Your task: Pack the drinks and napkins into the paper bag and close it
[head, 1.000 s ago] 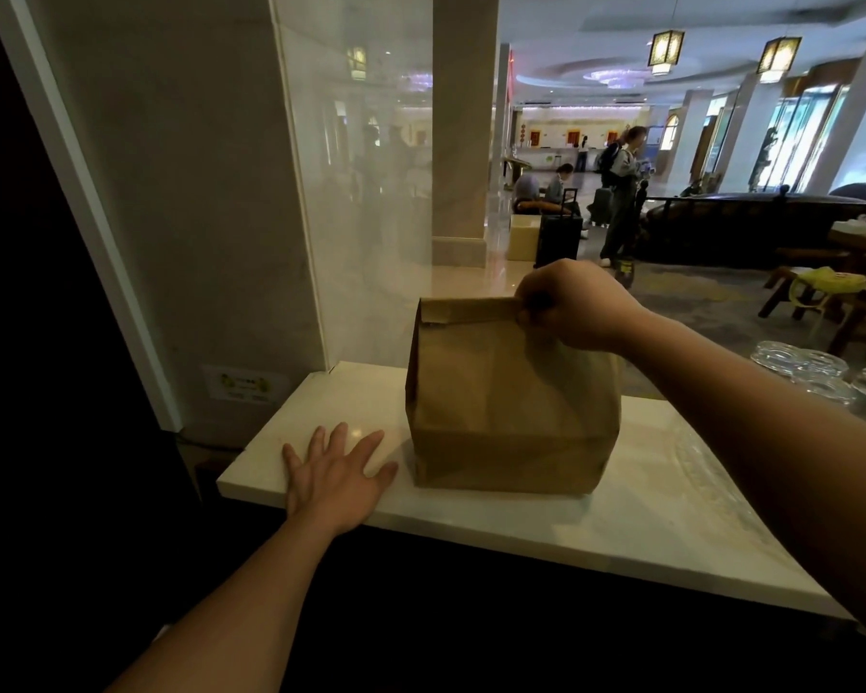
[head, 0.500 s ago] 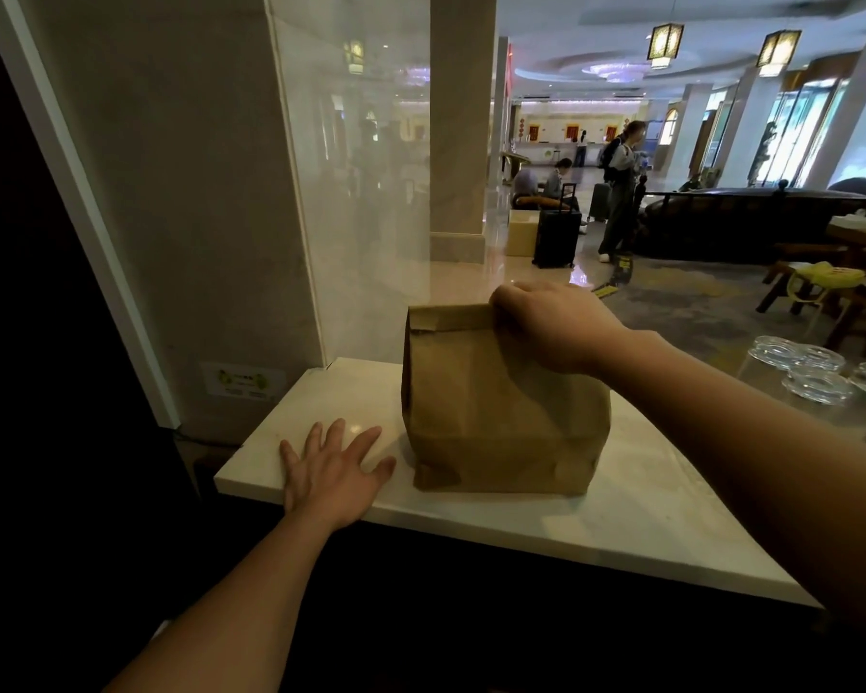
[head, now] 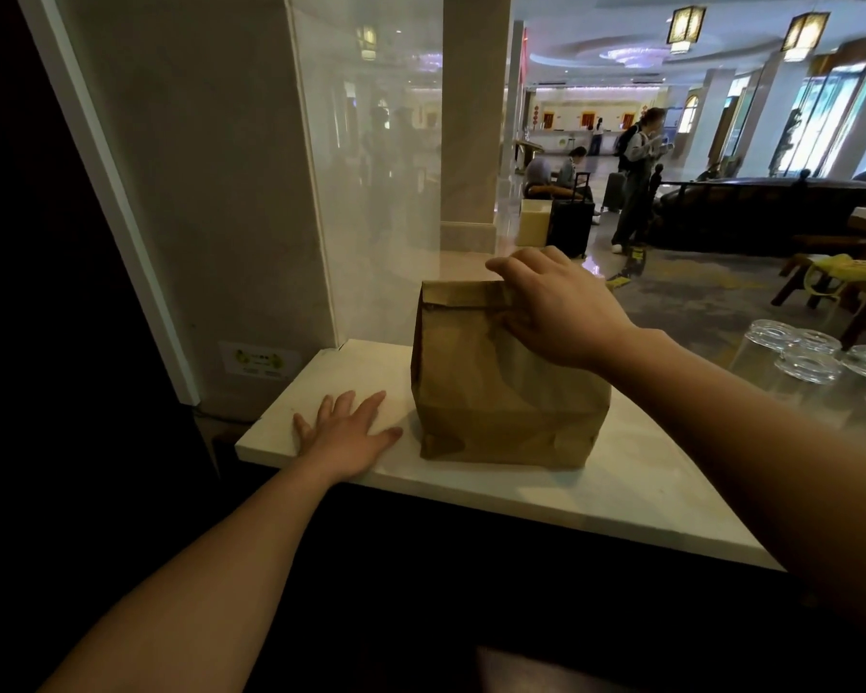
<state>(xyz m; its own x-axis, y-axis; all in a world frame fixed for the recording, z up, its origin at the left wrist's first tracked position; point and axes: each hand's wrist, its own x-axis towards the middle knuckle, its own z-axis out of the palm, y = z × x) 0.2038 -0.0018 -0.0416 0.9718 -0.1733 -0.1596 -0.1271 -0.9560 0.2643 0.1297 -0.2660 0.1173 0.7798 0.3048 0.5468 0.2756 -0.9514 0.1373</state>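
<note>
A brown paper bag (head: 491, 392) stands upright on the white marble counter (head: 621, 492), its top folded over flat. My right hand (head: 556, 302) lies on the folded top at the bag's right corner, fingers loosened over the fold and thumb down the front. My left hand (head: 346, 432) rests flat on the counter just left of the bag, fingers spread, holding nothing. No drinks or napkins show; whatever is in the bag is hidden.
Several upturned clear glasses (head: 811, 357) stand at the counter's right end. A marble pillar (head: 196, 192) and a glass panel rise behind the bag to the left. Beyond is a lobby with people, a black suitcase (head: 571, 222) and wooden chairs.
My right hand has gone from a tight pinch on the bag's folded top corner to a looser hold over the fold. Bag and left hand have stayed put.
</note>
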